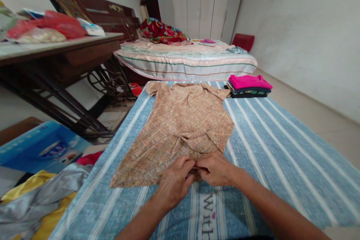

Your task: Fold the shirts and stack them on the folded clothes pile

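A tan checked short-sleeved dress point(180, 116) lies spread on a blue and white striped cloth point(264, 146), its neckline at the far end and its hem towards me. Near the middle of the hem, my left hand point(177, 180) pinches the fabric between thumb and fingers. Close beside it, almost touching, my right hand point(215, 168) grips the same hem with curled fingers. Between and above the hands the fabric is bunched into raised folds. The right part of the hem is lifted and gathered, while the left corner lies flat. My fingertips are partly hidden by the cloth.
A stack of folded clothes point(249, 86), pink on top, sits at the far right corner. Loose clothes point(45, 198) and a blue box point(53, 150) are at the left. A sewing machine table point(92, 47) stands left, with a bed point(185, 62) behind.
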`<state>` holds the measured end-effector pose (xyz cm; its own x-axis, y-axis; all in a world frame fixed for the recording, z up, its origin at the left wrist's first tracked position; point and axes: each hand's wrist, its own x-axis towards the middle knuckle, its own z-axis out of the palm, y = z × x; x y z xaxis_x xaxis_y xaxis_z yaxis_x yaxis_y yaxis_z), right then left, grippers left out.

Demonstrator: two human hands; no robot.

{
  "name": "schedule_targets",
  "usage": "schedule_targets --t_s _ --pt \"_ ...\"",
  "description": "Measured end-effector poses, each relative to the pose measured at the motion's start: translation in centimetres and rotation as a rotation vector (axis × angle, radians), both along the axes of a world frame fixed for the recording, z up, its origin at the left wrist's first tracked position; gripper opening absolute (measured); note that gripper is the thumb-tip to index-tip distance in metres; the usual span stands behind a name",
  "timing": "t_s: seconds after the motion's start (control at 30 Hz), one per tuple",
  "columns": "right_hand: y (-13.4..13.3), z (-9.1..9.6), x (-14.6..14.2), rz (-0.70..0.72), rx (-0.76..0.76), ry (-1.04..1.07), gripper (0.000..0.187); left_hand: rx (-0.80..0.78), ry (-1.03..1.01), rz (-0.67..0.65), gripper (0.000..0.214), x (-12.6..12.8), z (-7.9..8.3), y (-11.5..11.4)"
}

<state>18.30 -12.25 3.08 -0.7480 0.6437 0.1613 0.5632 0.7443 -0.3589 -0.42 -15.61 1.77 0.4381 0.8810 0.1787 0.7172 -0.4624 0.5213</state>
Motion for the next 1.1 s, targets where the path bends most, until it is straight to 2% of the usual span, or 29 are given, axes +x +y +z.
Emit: schedule_targets --t_s 0.07,0.13,0.3,0.33,0.4,0.43,0.5,0.6,0.73,0.8,0.97,1.1 --pt "-0.2 0.1 0.5 -0.009 0.006 0.032 0.010 -0.008 0.007 -0.055 0.018 0.3 0.2 0.2" --pt "-0.1 0.4 1.5 -0.089 0.029 0.041 0.013 -0.013 0.023 -0.076 0.020 0.4 0.4 0.2" --pt "1.1 0.5 4.2 -0.628 0.144 -0.152 0.016 0.025 0.049 -0.100 0.020 0.2 0.5 0.2" --pt "1.4 0.3 4.4 -0.703 0.139 -0.195 0.025 0.028 0.055 -0.102 0.019 0.2 0.5 0.2" --pt "2.0 -0.1 4.5 -0.773 0.090 -0.243 0.045 0.029 0.066 -0.100 0.018 0.1 0.3 0.2" --pt "2.2 -0.4 4.5 -0.792 0.054 -0.250 0.047 0.028 0.066 -0.099 0.018 0.1 0.2 0.3" --pt "2.7 -0.7 4.5 -0.836 -0.006 -0.226 0.037 0.024 0.051 -0.096 0.018 0.1 -0.1 0.3" --pt "3.0 -0.5 5.0 -0.914 -0.071 0.029 0.028 0.022 0.018 -0.105 0.019 0.0 -0.5 0.4" --pt "2.7 0.2 6.6 -0.906 -0.382 0.718 0.020 0.010 0.020 -0.088 0.022 -0.1 -0.6 0.3" --pt "2.3 0.3 7.6 -0.931 -0.470 0.898 0.022 0.005 0.032 -0.083 0.022 0.0 -0.4 0.3" --pt "0.7 -0.3 9.8 -0.969 -0.420 0.837 0.021 0.013 0.058 -0.104 0.023 0.0 -0.1 0.2" --pt "-0.7 -0.7 11.4 -1.072 -0.397 0.807 0.026 0.056 0.055 -0.100 0.022 -0.1 -0.2 0.0"
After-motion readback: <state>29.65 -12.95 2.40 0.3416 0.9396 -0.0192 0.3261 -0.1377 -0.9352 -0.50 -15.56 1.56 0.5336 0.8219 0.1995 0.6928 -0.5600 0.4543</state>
